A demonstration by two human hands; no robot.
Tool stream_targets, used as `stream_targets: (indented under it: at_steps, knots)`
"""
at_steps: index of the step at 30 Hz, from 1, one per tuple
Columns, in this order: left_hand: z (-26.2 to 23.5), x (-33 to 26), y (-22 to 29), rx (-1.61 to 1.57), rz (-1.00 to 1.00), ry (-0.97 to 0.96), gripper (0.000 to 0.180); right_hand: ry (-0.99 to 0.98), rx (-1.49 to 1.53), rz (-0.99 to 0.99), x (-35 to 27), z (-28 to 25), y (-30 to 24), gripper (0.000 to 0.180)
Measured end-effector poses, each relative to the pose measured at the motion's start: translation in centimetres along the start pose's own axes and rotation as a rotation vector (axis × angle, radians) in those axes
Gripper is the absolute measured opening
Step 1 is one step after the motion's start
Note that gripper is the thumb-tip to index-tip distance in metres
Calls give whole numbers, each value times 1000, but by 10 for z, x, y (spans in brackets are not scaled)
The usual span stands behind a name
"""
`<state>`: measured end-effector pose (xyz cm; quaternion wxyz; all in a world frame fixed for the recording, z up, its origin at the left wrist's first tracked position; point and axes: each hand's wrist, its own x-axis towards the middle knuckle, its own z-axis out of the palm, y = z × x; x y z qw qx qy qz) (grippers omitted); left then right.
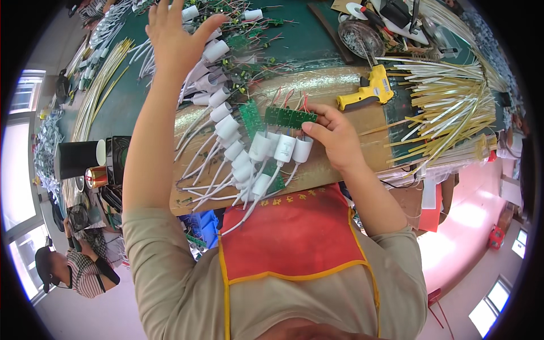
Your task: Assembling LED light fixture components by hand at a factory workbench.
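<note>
My right hand [334,133] pinches the right end of a green circuit board strip [289,118] between thumb and fingers. Thin red wires rise from the board's far edge. Below it hang white cylindrical parts [284,148] with white cables. My left hand [178,42] reaches to the far left with its fingers spread, over a heap of green boards and white cylinders; it holds nothing that I can see. A long row of more white cylinders [226,127] lies between my arms, cables trailing left. Another green board [251,118] lies just left of the held one.
A yellow and black gun-shaped tool [368,90] lies beyond my right hand, near a metal bowl [360,39]. Bundles of yellow and white strips [453,96] cover the right side. At left stands a black container [79,159]. Another person [79,266] is at the lower left.
</note>
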<state>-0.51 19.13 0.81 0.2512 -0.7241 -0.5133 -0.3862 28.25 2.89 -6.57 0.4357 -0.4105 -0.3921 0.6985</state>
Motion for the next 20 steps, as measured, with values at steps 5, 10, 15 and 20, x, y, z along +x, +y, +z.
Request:
stream_targets:
  at_steps: [5,10,15,20]
  knots:
    - [-79,-46,55,-781,-433,-595,45,-79,70,-2,-4,12,-15,37]
    - [-103,-70,107,-781,-683,-1204,29,-144,65,-45,1,24,-12,35]
    - [-96,-98,111,-1099,-798,-1048,32,-155,-214,-66,6,27,-26,34]
    - [-104,-84,111,-1048,-743,-1222,36,-269,-305,-68,14,20,-40,34]
